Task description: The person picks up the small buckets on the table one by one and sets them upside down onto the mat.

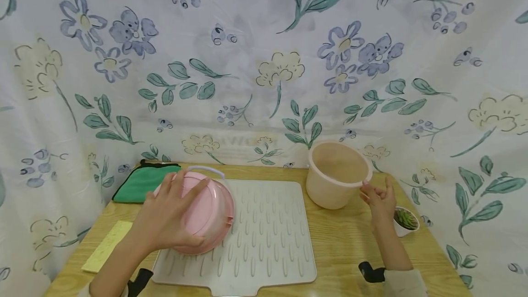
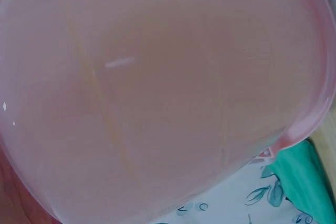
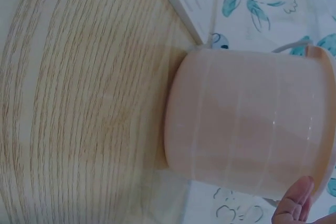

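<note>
From my station I saw the left hand (image 1: 171, 210) spread wide, gripping a round pink plastic bucket (image 1: 211, 214), bottom up, above the pale ridged mat (image 1: 276, 228). The right hand (image 1: 380, 200) pinched an upright cream plastic bucket (image 1: 330, 194) left of its fingertips. I judged the pink one inverted, the cream one left to turn.

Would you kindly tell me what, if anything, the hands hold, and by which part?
The left hand grips a round pink plastic bucket about its base; the right hand pinches a round peach plastic bucket by its rim.
</note>
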Demonstrator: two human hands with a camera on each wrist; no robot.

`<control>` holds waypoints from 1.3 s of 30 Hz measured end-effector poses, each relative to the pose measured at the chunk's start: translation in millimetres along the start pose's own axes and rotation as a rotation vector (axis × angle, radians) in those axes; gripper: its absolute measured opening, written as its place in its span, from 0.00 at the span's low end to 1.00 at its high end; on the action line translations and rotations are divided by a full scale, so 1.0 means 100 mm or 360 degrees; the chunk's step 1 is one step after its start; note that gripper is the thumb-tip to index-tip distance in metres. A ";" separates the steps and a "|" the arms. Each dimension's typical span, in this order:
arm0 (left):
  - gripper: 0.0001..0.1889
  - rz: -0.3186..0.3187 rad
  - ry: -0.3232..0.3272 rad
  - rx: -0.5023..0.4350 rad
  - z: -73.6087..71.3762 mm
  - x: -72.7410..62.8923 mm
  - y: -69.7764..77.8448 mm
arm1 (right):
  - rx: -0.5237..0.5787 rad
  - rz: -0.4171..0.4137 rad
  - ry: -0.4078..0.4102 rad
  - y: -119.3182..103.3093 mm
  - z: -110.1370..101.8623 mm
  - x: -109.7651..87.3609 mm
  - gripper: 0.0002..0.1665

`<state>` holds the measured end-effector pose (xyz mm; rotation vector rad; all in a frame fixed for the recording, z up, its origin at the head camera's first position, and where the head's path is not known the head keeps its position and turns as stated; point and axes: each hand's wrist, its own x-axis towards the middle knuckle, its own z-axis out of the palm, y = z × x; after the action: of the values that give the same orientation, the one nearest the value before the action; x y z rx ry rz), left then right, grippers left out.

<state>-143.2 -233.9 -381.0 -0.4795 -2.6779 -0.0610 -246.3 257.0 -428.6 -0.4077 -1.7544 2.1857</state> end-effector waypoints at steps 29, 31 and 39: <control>0.59 -0.0083 -0.0378 -0.0240 0.13 0.38 -0.22 | 0.0226 0.0130 -0.0053 -0.04 0.04 0.03 0.60; 0.59 -0.0092 -0.0408 -0.0269 0.15 0.41 -0.24 | 0.0254 0.0123 -0.0094 -0.02 0.03 0.05 0.62; 0.59 -0.0139 -0.0537 -0.0316 0.19 0.53 -0.29 | 0.0351 0.0133 -0.0260 0.08 -0.05 0.17 0.66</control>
<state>-205.6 -242.1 -376.3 -0.4677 -3.0409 -0.2989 -260.7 266.5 -438.0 -0.2598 -1.5748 2.5029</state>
